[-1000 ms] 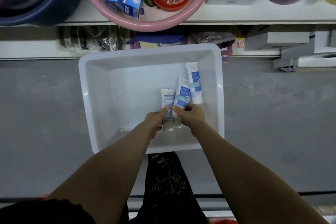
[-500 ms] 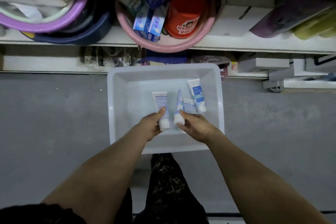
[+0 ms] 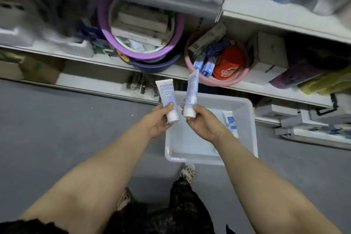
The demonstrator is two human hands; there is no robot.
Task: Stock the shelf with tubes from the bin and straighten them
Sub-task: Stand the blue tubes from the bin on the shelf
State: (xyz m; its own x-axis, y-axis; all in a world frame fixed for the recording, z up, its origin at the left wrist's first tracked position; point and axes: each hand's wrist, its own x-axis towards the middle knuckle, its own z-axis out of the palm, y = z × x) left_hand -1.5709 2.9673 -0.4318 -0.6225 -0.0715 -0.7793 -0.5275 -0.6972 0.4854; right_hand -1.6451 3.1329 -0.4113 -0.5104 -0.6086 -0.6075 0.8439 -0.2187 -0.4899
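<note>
Carry step: your left hand (image 3: pixel 157 121) grips the left tube (image 3: pixel 166 95) and your right hand (image 3: pixel 201 123) the right tube (image 3: pixel 191 93), fingers curled, clear of the bin (image 3: pixel 248 106). Next, reach the shelf (image 3: pixel 275 91) and set both straight.

My white blue-printed tubes (image 3: pixel 168 99) and translucent white bin (image 3: pixel 254 138) look like smooth, faintly glossy plastic; the grey floor (image 3: pixel 76 119) looks matt.

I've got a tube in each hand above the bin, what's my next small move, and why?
Probably carry both to the shelf: the left hand grips one tube, the right hand another tube, both above the bin; a third tube waits inside.
</note>
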